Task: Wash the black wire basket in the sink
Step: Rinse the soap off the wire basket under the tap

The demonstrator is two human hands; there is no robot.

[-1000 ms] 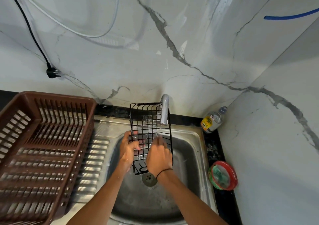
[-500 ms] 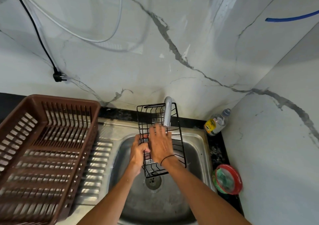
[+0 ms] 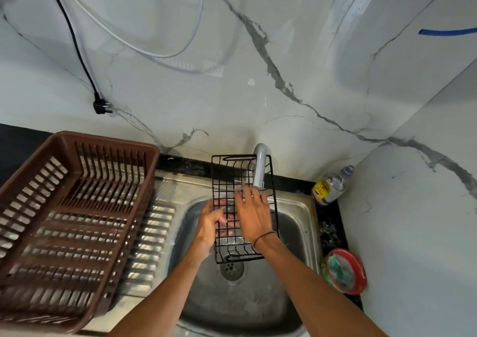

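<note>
The black wire basket (image 3: 227,174) is held lengthwise over the steel sink (image 3: 296,212), its far end under the grey tap (image 3: 259,166). My left hand (image 3: 210,227) grips the basket's left long edge, fingers curled through the wires. My right hand (image 3: 254,214) lies flat inside the basket with fingers spread, palm pressed on the wire bottom just below the tap's spout. A black band circles my right wrist. The drain (image 3: 231,268) shows beneath the basket's near end.
A large brown plastic dish rack (image 3: 72,223) sits on the ribbed draining board (image 3: 152,236) at left. A small bottle (image 3: 331,185) and a red-rimmed container (image 3: 346,272) stand right of the sink by the corner wall. A black plug (image 3: 102,107) hangs on the wall.
My right hand has slid from the basket's near middle up toward the tap, flat on the wires. My left hand keeps its grip on the left edge.
</note>
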